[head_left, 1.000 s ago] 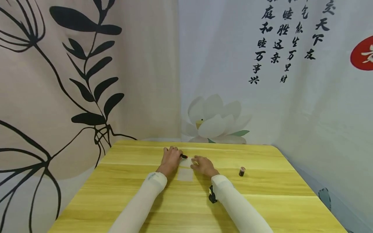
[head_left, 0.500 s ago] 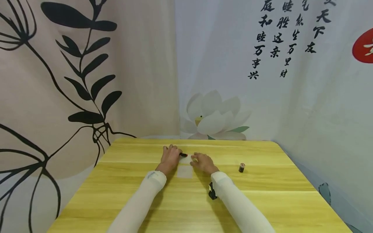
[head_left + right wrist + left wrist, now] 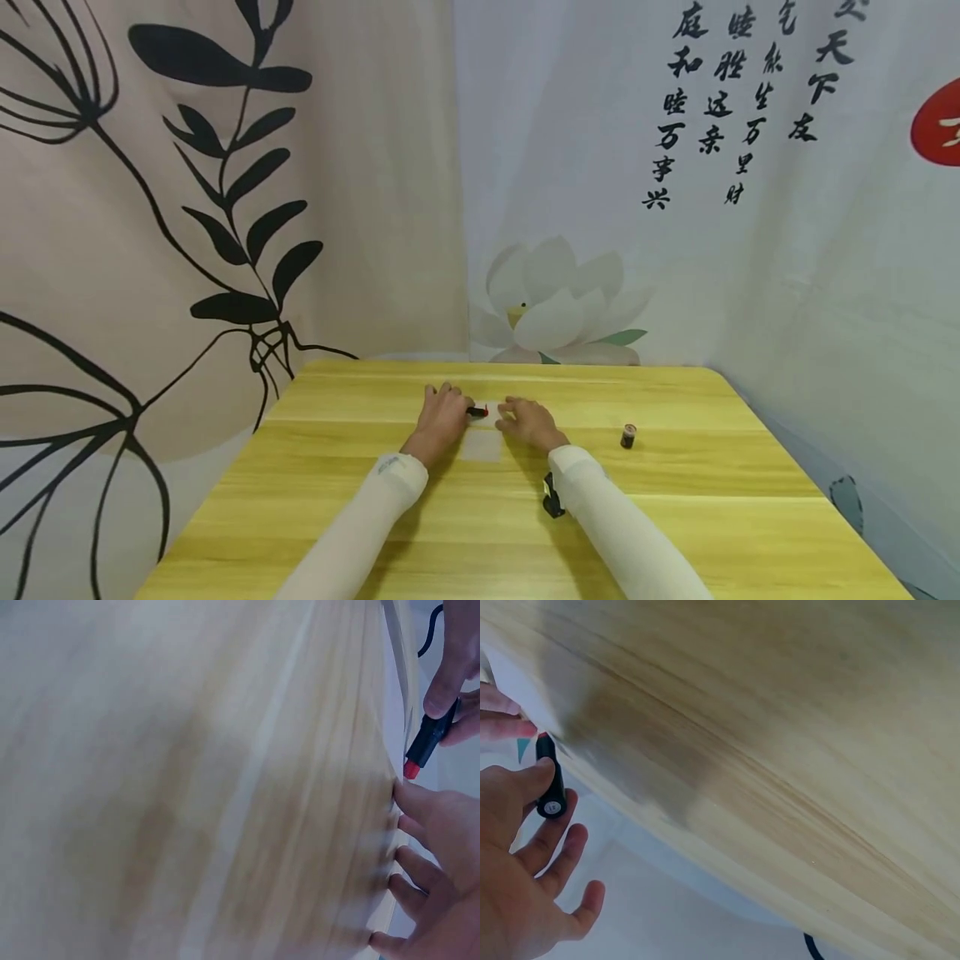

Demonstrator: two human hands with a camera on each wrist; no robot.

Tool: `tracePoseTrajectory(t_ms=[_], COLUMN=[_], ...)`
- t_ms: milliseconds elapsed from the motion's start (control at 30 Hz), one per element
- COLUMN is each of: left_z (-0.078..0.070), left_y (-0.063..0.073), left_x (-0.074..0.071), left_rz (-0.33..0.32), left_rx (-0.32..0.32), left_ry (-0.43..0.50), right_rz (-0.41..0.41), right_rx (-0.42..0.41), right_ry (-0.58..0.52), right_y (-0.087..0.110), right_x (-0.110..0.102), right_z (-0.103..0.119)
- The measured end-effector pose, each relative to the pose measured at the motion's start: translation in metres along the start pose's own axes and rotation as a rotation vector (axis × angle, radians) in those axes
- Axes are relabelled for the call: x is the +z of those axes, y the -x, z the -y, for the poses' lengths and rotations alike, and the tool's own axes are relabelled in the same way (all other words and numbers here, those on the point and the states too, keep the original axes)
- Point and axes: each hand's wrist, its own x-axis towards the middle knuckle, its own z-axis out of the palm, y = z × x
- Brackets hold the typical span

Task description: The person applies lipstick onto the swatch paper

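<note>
My left hand pinches a black lipstick between thumb and fingers. Its red tip points to the right, over a white sheet of paper; whether tip and paper touch cannot be told. In the left wrist view the lipstick's round base carries a pale label. My right hand lies at the paper's right side, fingers spread, the fingertips down on the table. In the right wrist view its thumb is at the paper's edge, close beside the red tip.
Just in front of the paper lies a second pale square. A small dark cylinder with a pinkish top stands on the wooden table to the right. Printed cloth hangs behind the table.
The lipstick has shifted slightly right and towards me over the paper, and more of its red tip shows. My right hand has stayed nearly in place. The head view has tilted a little.
</note>
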Motion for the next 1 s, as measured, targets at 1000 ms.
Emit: tracePoseTrajectory(t_ms=[1000], left_z=[0.009], left_y=[0.018], left_x=[-0.010], left_rz=[-0.101], left_rx=[-0.003], left_ry=[0.149], right_rz=[-0.039], right_rx=[0.004], right_ry=[0.012], right_y=[0.001], right_x=[0.008], right_z=[-0.004])
